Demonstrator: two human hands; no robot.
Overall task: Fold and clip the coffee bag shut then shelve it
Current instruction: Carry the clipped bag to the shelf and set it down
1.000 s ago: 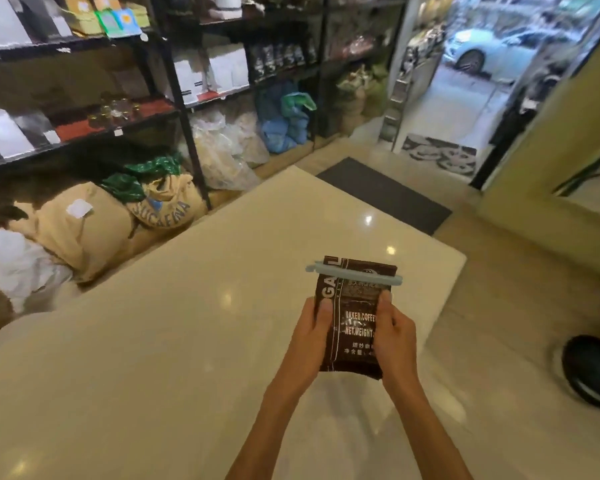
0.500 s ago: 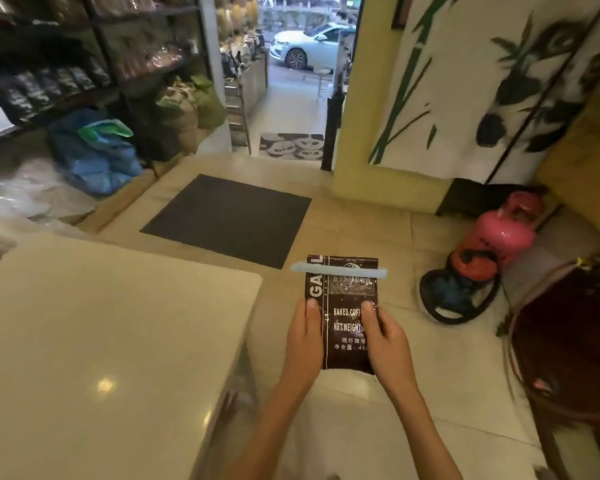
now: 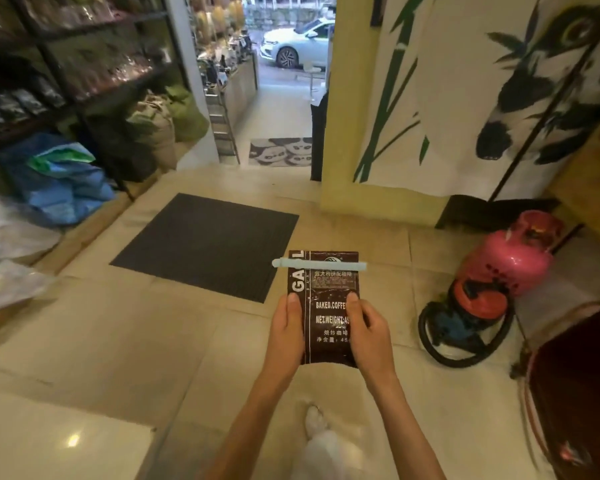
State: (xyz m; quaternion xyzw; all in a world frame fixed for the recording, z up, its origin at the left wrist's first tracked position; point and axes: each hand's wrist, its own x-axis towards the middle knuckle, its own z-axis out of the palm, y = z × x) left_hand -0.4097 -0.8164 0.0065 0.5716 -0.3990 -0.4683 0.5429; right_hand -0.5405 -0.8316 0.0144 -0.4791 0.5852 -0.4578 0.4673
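Both hands held the coffee bag (image 3: pixel 328 306) upright in the air above the tiled floor (image 3: pixel 118 334), well out in front of the body. Left hand (image 3: pixel 286 336) gripped the bag's left edge, thumb pressed flat on the printed front and fingers hidden behind; right hand (image 3: pixel 369 336) gripped the right edge the same way, its thumb lying across the white lettering. A pale blue clip (image 3: pixel 319 264) ran straight across the bag just below its top edge, sticking out past both sides, so the bag was closed (its contents could not be seen). Beyond the hands and a little to their left lay a dark floor mat (image 3: pixel 205 244). Far to the left of the hands stood dark shelves (image 3: pixel 66 64) holding dark packets and clear bags, with blue and green sacks (image 3: pixel 59 178) piled on the floor below them. To the right of the hands stood a pink gas cylinder (image 3: pixel 515 261), touching a red and blue appliance with a black hose (image 3: pixel 465 320). A corner of the pale desk (image 3: pixel 49 441) showed below and left of the hands.
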